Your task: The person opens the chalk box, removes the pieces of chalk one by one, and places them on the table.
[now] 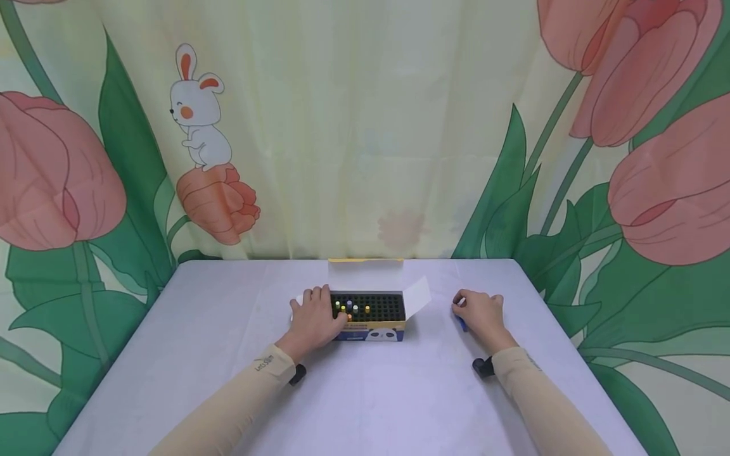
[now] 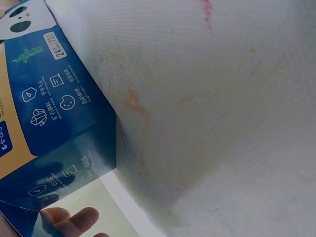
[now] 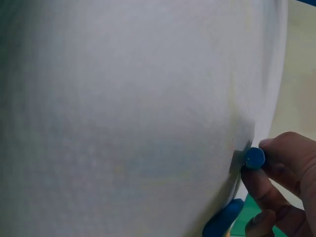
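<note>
Pale cream curtain fabric (image 1: pixel 353 126), printed with big pink tulips, green leaves and a white rabbit perched on an orange-pink bloom, hangs beyond both grips, and a white cloth-covered bench (image 1: pixel 388 392) spreads out under them. The person's left grip (image 1: pixel 312 320) clasps the left end of a blue and yellow cardboard box with a panda face (image 1: pixel 383 335), its thumb along the near edge and its fingers bent around the far side. Just to the right of that thumb, a few small coloured sticks (image 1: pixel 367 310), yellow, white, blue and orange among them, stand upright in a black insert full of holes (image 1: pixel 393 307). Farther right of the left grip, a white end flap (image 1: pixel 417 296) tilts outward; beyond the box, its lid (image 1: pixel 365 275) is folded back. The right grip (image 1: pixel 481 316), well apart from the box on its right side, pinches a round blue stick (image 3: pixel 255 158) between thumb and fingers. Just beside those fingers shows a second blue piece (image 3: pixel 223 218); whether it touches them, I cannot tell.
</note>
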Motion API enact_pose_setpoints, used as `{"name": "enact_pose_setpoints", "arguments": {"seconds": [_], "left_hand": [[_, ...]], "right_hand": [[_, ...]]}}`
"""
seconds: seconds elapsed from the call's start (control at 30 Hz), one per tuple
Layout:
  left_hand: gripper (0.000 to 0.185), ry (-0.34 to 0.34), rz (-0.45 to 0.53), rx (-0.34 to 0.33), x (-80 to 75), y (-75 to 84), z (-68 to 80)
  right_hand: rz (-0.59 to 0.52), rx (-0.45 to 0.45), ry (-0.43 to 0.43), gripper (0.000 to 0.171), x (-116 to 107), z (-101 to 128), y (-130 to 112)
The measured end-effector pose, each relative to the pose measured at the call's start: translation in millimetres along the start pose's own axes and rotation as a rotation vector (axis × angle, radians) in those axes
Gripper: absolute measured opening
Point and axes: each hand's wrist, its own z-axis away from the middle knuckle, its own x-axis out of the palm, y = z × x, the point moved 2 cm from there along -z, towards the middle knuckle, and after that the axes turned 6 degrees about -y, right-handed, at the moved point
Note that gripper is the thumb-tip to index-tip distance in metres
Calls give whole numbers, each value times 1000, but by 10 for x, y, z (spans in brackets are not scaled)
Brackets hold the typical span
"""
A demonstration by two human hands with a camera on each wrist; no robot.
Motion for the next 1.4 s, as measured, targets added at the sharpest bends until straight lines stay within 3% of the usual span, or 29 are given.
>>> {"name": "enact_pose_setpoints", "arguments": {"seconds": [0.43, 0.9, 1.4], "left_hand": [[81, 2, 3, -3, -8, 15, 5], [81, 6, -5, -1, -13, 24, 8], [83, -7, -7, -4, 23, 8, 2]], "right_hand": [[5, 21, -36, 15, -37, 5, 77], [6, 24, 14, 16, -53, 23, 119], [-33, 2, 67, 20, -228, -29, 9]]}}
